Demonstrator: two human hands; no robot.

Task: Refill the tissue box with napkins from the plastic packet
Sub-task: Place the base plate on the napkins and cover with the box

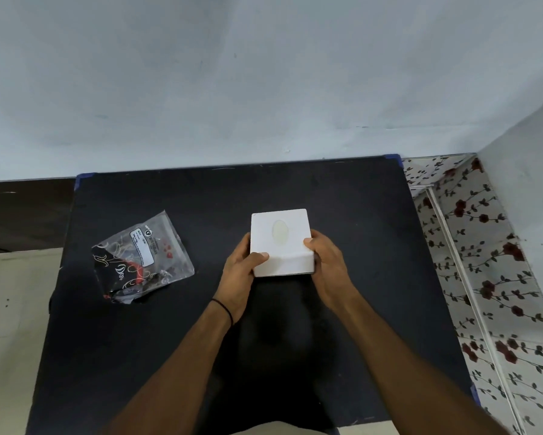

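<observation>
A white square tissue box [281,237] with an oval slot on top sits at the middle of the black table [201,340]. My left hand [240,271] grips its near left side, thumb on the top face. My right hand [326,265] grips its near right corner, thumb on the top edge. To the left lies a clear plastic packet [141,257] with a white label, holding black and red patterned napkins. The packet is apart from both hands.
A pale blue wall [263,89] rises right behind the table's far edge. A floral-patterned surface [483,277] borders the table on the right. Tiled floor [9,309] shows to the left. Blue corner guards mark the table's far corners.
</observation>
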